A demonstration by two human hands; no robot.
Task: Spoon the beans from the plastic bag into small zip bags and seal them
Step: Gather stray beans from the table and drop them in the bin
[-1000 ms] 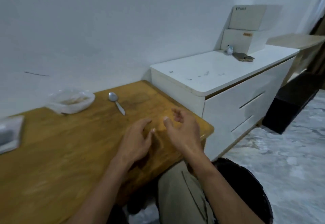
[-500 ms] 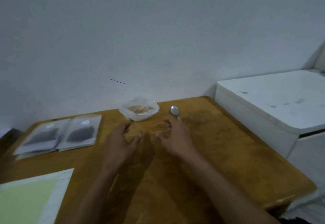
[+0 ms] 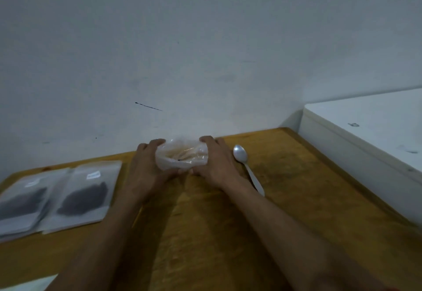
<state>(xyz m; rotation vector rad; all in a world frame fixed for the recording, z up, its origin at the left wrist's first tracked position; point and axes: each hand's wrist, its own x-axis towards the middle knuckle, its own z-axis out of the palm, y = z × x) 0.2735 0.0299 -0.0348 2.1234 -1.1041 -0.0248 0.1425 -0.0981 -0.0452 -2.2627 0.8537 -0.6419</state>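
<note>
A clear plastic bag [image 3: 181, 156] with pale beans inside sits on the wooden table [image 3: 296, 199] near the wall. My left hand [image 3: 148, 172] cups its left side and my right hand [image 3: 215, 165] cups its right side, fingers curled round the bag. A metal spoon [image 3: 247, 167] lies on the table just right of my right hand, bowl toward the wall. Small zip bags [image 3: 59, 197] lie flat at the left, overlapping, each showing a dark patch.
A white cabinet [image 3: 370, 135] stands against the table's right side, its top higher than the table. The wall runs along the table's far edge. A pale sheet corner [image 3: 29, 285] shows at the bottom left.
The view swung left from the cabinet to the table. Both hands reached forward across the table and closed round the plastic bag of beans.
</note>
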